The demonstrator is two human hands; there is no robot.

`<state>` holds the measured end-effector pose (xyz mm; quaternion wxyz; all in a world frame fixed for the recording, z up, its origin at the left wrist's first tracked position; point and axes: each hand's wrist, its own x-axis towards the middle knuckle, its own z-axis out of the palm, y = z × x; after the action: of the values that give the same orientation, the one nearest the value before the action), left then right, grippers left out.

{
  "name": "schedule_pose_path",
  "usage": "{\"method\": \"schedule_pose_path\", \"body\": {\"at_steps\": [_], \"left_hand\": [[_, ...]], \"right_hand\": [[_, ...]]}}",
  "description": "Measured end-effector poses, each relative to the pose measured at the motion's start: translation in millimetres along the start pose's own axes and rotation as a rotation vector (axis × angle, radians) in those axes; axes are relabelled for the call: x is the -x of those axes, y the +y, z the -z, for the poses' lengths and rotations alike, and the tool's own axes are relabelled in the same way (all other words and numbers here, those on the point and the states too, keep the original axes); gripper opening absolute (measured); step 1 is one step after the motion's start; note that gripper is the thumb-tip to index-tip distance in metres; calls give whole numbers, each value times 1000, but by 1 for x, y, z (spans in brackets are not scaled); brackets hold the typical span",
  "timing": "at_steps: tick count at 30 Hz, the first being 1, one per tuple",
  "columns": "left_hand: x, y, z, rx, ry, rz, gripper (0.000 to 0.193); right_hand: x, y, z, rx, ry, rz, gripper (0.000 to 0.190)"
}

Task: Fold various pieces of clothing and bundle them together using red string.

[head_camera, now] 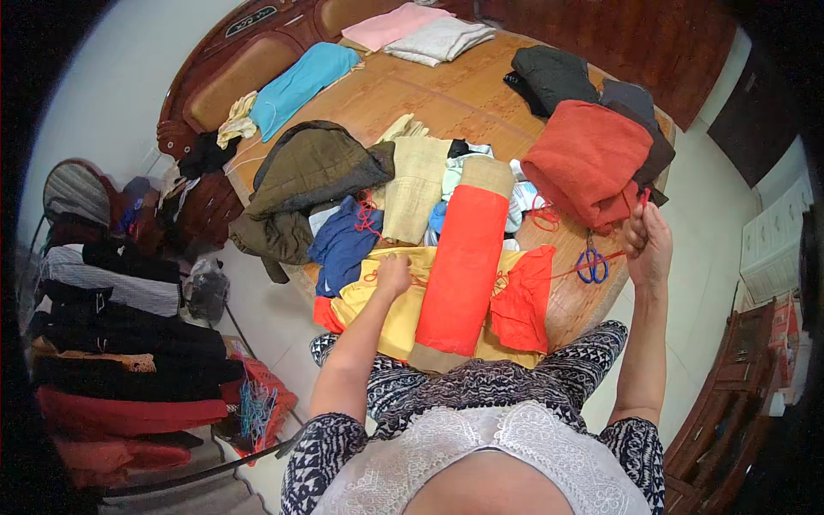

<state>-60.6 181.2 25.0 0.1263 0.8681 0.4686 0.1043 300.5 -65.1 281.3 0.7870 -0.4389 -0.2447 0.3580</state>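
A long rolled bundle with a bright red cloth band (465,257) and beige ends lies before me, reaching from my lap onto the wooden bed platform. Beneath it a yellow cloth (373,315) with red end panels (524,299) is spread. My left hand (394,275) is curled on the yellow cloth, left of the roll, around a thin red cord. Raised at the right, my right hand (647,241) grips a red cord (582,266) drawn out from the roll's right side. A red end pokes above its fingers. Blue-handled scissors (592,266) lie just left of this hand.
Around the roll lie a brown padded jacket (315,170), a dark blue cloth (346,241), beige fabric (415,187) and a folded red-orange cloth (587,158). A turquoise bundle (302,87) rests by the headboard. At left stands a rack of dark clothes (129,328).
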Motion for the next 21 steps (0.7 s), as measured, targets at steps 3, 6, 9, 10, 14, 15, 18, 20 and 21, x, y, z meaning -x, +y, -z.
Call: {"method": "schedule_pose_path", "body": {"at_steps": [3, 6, 9, 10, 14, 15, 18, 20, 21], "left_hand": [[6, 21, -13, -108, -34, -75, 14], [14, 3, -19, -183, -11, -105, 13], [12, -8, -16, -205, -61, 17, 12], [11, -17, -14, -144, -92, 86, 16], [5, -29, -7, 261, -95, 250, 19], [5, -33, -8, 257, -86, 262, 19], [10, -46, -15, 389, -191, 305, 23], [5, -15, -9, 221, -265, 266, 25], [7, -5, -2, 43, -320, 249, 28]], "right_hand": [[5, -4, 12, 32, 44, -6, 17], [6, -8, 17, 38, 73, -10, 17], [6, -20, 24, 73, 159, -7, 17], [5, -25, 32, 73, 116, 15, 17], [3, -35, 54, 67, 69, 44, 17], [4, -34, 53, 71, 47, 51, 17], [2, -25, 48, 45, 61, 38, 17], [5, -25, 59, 52, 85, 52, 17], [5, -24, 59, 48, 77, 42, 17]]}}
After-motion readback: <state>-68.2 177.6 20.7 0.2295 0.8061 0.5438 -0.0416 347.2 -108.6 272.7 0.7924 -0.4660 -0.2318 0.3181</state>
